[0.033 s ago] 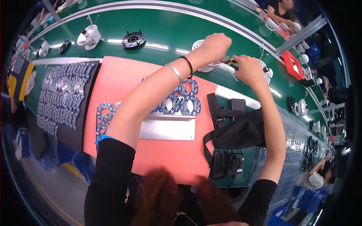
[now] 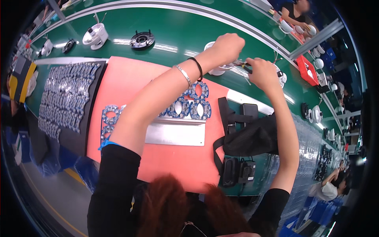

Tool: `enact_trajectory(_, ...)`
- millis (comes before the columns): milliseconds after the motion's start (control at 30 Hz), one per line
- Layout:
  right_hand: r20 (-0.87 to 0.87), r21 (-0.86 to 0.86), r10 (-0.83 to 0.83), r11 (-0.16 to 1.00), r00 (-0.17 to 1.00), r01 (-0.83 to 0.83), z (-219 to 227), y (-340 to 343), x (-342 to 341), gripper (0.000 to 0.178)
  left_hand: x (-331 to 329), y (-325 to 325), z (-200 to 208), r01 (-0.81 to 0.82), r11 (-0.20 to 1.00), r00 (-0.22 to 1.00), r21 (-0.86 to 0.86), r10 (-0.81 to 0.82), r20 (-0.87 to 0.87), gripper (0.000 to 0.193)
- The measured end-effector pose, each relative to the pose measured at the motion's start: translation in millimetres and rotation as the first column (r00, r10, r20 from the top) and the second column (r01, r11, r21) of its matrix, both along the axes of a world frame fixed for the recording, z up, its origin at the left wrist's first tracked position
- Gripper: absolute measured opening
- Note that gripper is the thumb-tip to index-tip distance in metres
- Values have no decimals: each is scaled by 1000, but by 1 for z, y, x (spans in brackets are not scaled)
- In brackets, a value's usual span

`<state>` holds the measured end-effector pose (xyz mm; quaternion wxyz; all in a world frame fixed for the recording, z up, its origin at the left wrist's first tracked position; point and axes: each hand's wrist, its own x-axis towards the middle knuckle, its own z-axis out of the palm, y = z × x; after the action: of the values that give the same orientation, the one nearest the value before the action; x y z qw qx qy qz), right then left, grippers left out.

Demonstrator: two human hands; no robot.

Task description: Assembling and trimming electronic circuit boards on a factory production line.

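I can read no words, numbers or signs here. The one label I make out is a small pale patch on the vented black charger (image 2: 247, 172), lying on the bench (image 2: 169, 35) to the right of the pink mat (image 2: 185, 166); its print is too small to tell. Any markings on the blue circuit boards (image 2: 206, 110) on the mat, or on the rows of boards (image 2: 67, 96) to my left, are too fine for me. I can't make out lettering on the white housing (image 2: 217, 71) by my left hand (image 2: 229, 45) or the dark thing (image 2: 248, 69) in my right hand (image 2: 263, 73).
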<state>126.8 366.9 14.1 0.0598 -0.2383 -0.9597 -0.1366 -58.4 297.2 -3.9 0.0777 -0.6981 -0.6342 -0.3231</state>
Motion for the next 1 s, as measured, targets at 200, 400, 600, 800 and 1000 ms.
enact_trajectory(200, -228, 13, -194, 979, 954, 202, 41, 16, 29, 43, -19, -167, 93, 264, 921, 964, -286, -261, 46, 20)
enact_trajectory(400, -543, -36, -55, 998, 838, 43, 113, 31, 23, 51, -41, -424, 118, 292, 835, 948, -467, -188, 257, 9)
enact_trajectory(600, -834, -341, -250, 934, 491, -104, 129, -24, 3, 44, -16, -617, 31, -160, 655, 347, -739, 738, 579, 9)
enact_trajectory(800, -862, -158, -47, 971, 505, -181, 99, -106, -20, 28, 9, -668, -34, -556, 199, -16, -807, 968, 250, 19)
enact_trajectory(1000, -919, -375, -255, 797, 299, -473, 64, -163, -49, 30, -3, -563, 28, -679, 675, 641, -289, 737, 216, 5)
